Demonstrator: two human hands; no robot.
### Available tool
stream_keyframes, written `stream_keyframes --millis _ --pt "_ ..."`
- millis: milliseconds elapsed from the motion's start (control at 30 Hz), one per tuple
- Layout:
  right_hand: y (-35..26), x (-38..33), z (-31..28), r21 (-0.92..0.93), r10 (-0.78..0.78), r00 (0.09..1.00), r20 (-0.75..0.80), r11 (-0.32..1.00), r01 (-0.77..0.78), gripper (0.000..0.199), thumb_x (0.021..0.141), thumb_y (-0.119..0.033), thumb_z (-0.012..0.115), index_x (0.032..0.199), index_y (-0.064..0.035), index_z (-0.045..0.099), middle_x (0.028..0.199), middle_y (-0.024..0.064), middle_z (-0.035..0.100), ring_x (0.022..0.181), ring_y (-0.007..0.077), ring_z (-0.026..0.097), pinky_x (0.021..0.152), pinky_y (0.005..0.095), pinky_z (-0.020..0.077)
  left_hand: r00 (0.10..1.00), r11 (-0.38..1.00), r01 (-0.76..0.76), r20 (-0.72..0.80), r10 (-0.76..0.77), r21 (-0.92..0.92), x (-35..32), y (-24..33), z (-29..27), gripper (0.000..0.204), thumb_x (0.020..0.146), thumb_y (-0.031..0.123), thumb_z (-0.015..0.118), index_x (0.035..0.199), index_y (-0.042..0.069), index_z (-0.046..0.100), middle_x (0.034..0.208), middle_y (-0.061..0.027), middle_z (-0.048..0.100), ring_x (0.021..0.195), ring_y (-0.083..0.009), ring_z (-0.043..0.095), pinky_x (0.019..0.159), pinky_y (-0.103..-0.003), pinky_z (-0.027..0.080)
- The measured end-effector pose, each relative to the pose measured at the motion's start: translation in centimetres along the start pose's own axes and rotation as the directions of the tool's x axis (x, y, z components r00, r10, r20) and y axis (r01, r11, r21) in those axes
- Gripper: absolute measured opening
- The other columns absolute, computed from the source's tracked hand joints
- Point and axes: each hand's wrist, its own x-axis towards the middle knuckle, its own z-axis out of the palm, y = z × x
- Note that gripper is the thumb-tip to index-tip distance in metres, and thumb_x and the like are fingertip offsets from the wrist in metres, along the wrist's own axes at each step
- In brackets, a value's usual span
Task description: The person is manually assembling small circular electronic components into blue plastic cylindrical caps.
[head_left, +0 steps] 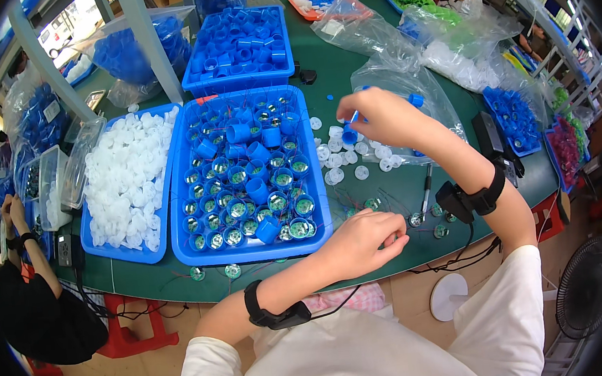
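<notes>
My right hand (386, 117) reaches over the far side of the work spot, thumb and fingers pinched on a small blue plastic piece (355, 117). Just below it lie a blue cup (349, 136) and a scatter of round white plastic discs (334, 158). Close to the table's front edge, my left hand (369, 243) is curled with its fingers closed; what they hold, if anything, is hidden. Small green circuit boards (441, 231) with thin wires lie beside it. Left of my hands, a blue tray (321, 215) carries many blue cups with green boards inside.
Another blue tray (289, 67) of blue cups stands behind, and a tray of white caps (135, 258) at left. A pen (426, 190), plastic bags (406, 82) and a black box (488, 134) lie rightward. Other people sit around; a fan (587, 288) stands at lower right.
</notes>
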Motion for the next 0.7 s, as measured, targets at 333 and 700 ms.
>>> stream_keyframes --millis 333,700 --pt "4.6 -2.7 4.5 -0.298 -0.253 0.967 -0.028 0.926 0.233 0.031 0.068 0.0 0.067 0.098 -0.0076 0.061 0.095 0.0067 0.056 0.092 0.0274 0.057 0.078 0.0383 0.0469 0.914 0.904 0.347 -0.123 -0.386 -0.251 0.2 -0.2 -0.2 0.024 0.087 0.007 0.053 0.109 0.002 0.043 0.082 -0.0079 0.053 0.068 -0.0143 0.055 0.062 -0.028 0.044" --pt "-2.7 -9.3 -0.1 0.362 0.119 0.928 -0.352 0.932 0.018 0.025 0.078 -0.006 0.068 0.103 -0.0042 0.063 0.096 0.0096 0.062 0.079 0.0222 0.059 0.068 0.03 0.0473 0.833 0.567 0.292 -0.086 -0.547 -0.771 0.6 -1.4 -0.7 0.04 0.099 0.03 0.033 0.128 0.002 0.032 0.103 -0.0172 0.053 0.079 -0.02 0.059 0.072 -0.03 0.046"
